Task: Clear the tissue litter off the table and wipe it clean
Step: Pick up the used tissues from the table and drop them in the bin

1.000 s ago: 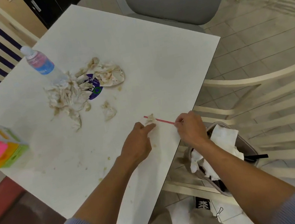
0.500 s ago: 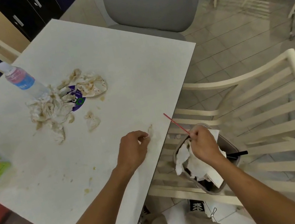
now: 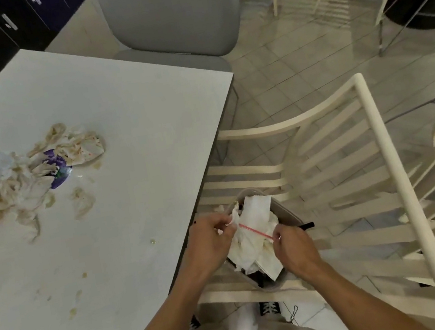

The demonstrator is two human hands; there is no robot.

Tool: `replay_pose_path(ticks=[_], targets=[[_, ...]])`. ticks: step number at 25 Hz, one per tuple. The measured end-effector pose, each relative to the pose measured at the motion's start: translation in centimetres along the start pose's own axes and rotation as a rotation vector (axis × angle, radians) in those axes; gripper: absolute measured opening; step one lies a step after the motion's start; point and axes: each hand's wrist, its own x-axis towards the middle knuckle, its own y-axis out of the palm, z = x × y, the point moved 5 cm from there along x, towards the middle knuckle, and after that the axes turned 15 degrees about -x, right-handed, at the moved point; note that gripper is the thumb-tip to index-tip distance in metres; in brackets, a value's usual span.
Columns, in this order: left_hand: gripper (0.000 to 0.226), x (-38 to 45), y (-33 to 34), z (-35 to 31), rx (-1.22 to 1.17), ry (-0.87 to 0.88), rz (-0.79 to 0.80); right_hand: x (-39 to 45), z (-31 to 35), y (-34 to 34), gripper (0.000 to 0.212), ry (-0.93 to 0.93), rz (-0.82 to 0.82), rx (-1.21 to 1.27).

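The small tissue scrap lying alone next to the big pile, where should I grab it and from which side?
Pinch the tissue scrap at its raised crumpled middle, coming straight down from above. It lies flat on the table, apart from the pile, so nothing blocks a top pinch.

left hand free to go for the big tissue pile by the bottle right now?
Probably not yet. The left hand is over the bin, pinching a small tissue scrap, beside the red straw the right hand holds. The table between it and the tissue pile looks unobstructed.
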Motion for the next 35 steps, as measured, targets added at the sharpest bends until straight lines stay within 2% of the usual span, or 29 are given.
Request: replay_pose_path(ticks=[6, 12, 15, 21, 27, 35], targets=[[0.028, 0.5, 4.5, 3.6, 0.126, -0.123, 0.067, 0.9, 0.3, 0.8, 0.020, -0.066, 0.024, -0.012], [0.049, -0.2, 5.8, 5.6, 0.204, -0.236, 0.200, 1.0, -0.7, 0.5, 0.024, -0.032, 0.028, 0.058], [0.054, -0.2, 4.6, 4.7, 0.174, -0.155, 0.117, 0.8, -0.3, -0.9, 0.023, -0.016, -0.044, 0.119], [0.026, -0.3, 0.0, 1.9, 0.102, -0.072, -0.015, 0.8, 4.1, -3.9, 0.018, -0.122, -0.125, 0.215], [0.016, -0.3, -8.8, 1.7, 0.007, -0.042, -0.204, 0.4, 14.9, -6.1, 0.018, -0.319, -0.125, 0.274], [0.014, -1.5, -23.1, 5.1, -0.065, -0.057, -0.462, -0.3, 30.1, -8.1, 0.020, -0.531, -0.122, 0.249]])
